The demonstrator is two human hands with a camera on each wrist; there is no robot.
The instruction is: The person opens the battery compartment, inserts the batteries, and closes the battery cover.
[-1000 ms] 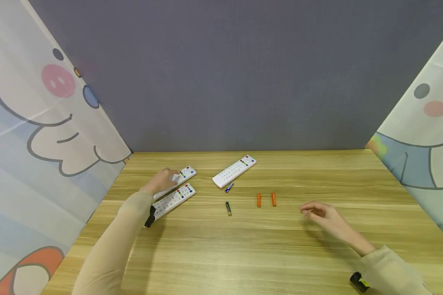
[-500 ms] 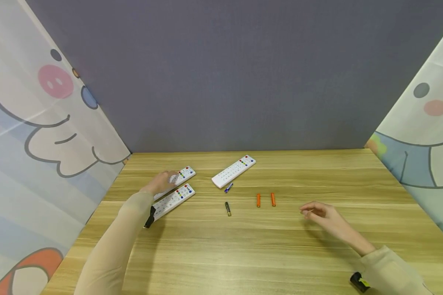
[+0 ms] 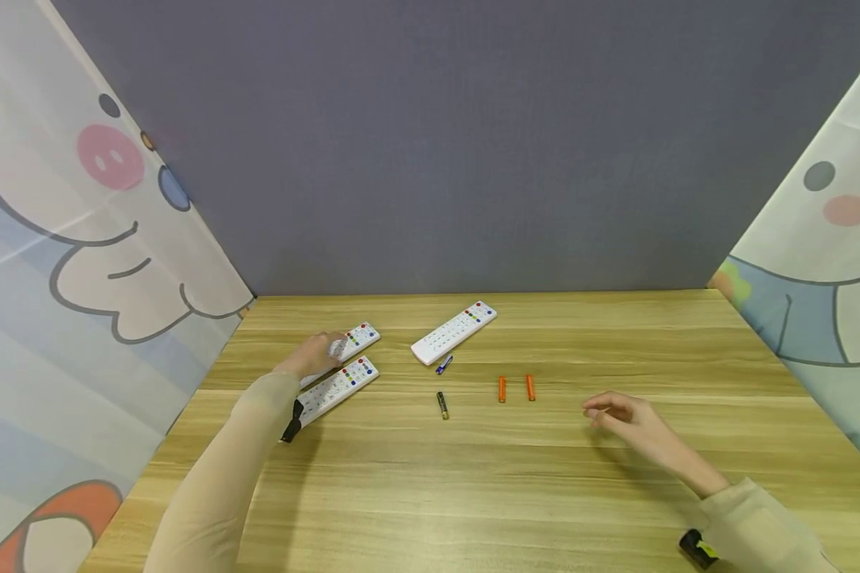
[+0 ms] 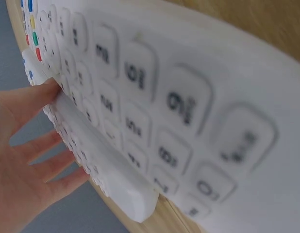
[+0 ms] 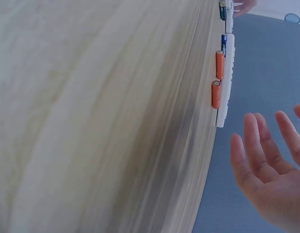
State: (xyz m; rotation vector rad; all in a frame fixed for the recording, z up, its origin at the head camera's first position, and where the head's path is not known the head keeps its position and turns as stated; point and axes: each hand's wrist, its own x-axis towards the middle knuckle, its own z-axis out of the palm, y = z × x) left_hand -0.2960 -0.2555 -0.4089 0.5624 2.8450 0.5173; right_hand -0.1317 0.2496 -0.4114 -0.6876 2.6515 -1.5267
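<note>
Two white remote controls lie side by side at the left. My left hand (image 3: 314, 356) reaches over the nearer remote control (image 3: 337, 390) and grips the farther remote control (image 3: 361, 335), covering its lower half. In the left wrist view the thumb (image 4: 50, 91) is at that remote's near side, and the other fingers (image 4: 67, 182) lie across its keys. My right hand (image 3: 634, 422) hovers over the right of the table, fingers loosely bent, holding nothing. Left of it lie two orange batteries, one (image 3: 502, 389) beside the other (image 3: 531, 387).
A third white remote control (image 3: 453, 333) lies slanted at the back middle of the wooden table (image 3: 430, 493). Near it are a purple-and-white battery (image 3: 444, 365) and a black battery (image 3: 442, 405). A grey panel (image 3: 430, 159) closes the back; printed cloths hang at both sides.
My left hand has settled slightly lower on the farther remote control. The right hand, batteries and remotes keep their places.
</note>
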